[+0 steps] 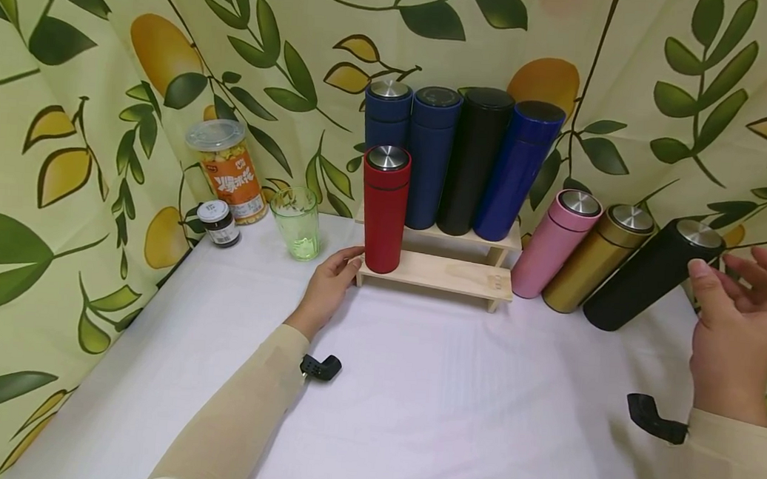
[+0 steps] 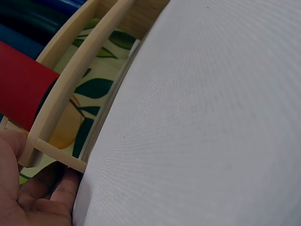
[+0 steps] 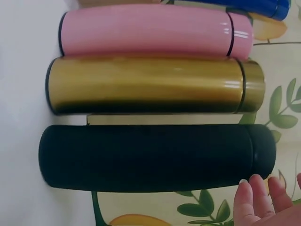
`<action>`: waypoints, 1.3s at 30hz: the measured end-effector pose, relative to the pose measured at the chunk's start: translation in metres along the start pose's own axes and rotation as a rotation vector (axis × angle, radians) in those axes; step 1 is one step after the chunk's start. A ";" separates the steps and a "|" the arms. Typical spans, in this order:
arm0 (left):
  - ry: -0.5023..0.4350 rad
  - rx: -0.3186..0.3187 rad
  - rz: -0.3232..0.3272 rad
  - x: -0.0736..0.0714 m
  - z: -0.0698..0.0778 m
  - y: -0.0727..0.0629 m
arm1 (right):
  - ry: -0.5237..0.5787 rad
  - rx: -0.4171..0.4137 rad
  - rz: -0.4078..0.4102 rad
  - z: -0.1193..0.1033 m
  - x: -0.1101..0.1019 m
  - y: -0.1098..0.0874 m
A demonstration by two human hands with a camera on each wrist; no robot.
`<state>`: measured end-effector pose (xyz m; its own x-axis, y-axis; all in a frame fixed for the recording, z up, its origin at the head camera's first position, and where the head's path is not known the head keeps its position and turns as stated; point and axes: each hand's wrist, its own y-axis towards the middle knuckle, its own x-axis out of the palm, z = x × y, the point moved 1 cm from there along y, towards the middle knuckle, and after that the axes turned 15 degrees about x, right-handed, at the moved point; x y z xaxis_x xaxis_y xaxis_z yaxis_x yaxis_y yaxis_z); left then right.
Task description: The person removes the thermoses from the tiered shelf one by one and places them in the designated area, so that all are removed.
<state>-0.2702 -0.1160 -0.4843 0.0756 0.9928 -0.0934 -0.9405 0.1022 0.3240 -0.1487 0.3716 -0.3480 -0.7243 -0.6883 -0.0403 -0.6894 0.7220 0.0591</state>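
My left hand grips the left end of a two-step wooden stand, its thumb and fingers on either side of the end leg in the left wrist view. Just beside it, a red thermos with a steel-topped lid stands upright on the lower step. My right hand is at the lid end of a black thermos at the far right. Its fingers are loosely bent, and the fingertips come right at the lid's edge in the right wrist view.
On the upper step stand two dark blue thermoses, a black one and a bright blue one. Pink and gold thermoses are right of the stand. Leftward are a green glass, a small jar and a snack tub.
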 end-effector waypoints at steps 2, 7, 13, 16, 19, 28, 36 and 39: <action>0.004 0.000 0.001 0.000 0.001 0.000 | 0.006 -0.001 -0.004 -0.002 0.001 -0.003; 0.002 -0.001 0.008 0.000 0.002 0.000 | 0.101 -0.031 -0.070 -0.003 0.005 -0.006; 0.002 0.007 0.012 0.000 0.001 0.000 | 0.180 -0.055 -0.207 0.003 0.023 -0.009; -0.001 0.005 0.010 0.000 0.002 0.000 | 0.167 -0.047 -0.280 0.007 0.035 -0.015; -0.007 0.004 0.006 0.001 0.002 0.000 | 0.063 -0.080 -0.322 0.011 0.046 -0.022; -0.016 0.005 0.006 0.000 0.001 -0.001 | -0.173 -0.143 -0.444 0.020 0.082 -0.048; -0.016 0.001 0.011 0.000 0.001 0.000 | -0.118 -0.191 -0.620 0.029 0.114 -0.071; -0.020 0.001 0.008 0.000 0.000 0.000 | -0.116 -0.182 -0.680 0.034 0.127 -0.079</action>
<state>-0.2704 -0.1161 -0.4841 0.0746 0.9946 -0.0721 -0.9409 0.0941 0.3254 -0.1864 0.2295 -0.3919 -0.1384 -0.9627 -0.2325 -0.9832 0.1054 0.1487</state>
